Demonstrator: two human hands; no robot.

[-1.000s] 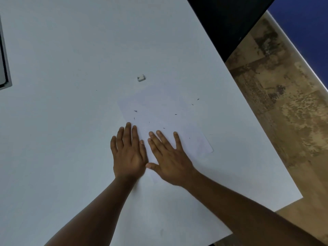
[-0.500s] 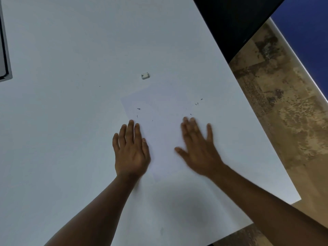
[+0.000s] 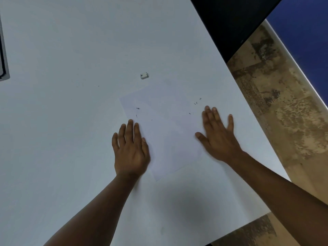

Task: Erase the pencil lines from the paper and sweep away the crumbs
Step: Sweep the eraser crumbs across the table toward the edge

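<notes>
White table (image 3: 71,157) fills most of the view, with brown floor (image 3: 292,121) at the right. One sheet of paper (image 3: 168,139) lies flat on it. No pencil lines show on it, so the rubbing looks done. Some dark crumbs (image 3: 196,103) are still on the sheet. Left hand (image 3: 130,148) lies flat on the paper's left edge, fingers straight. Right hand (image 3: 219,135) is flat too, at the right edge. A small eraser (image 3: 144,75) sits just past the paper.
</notes>
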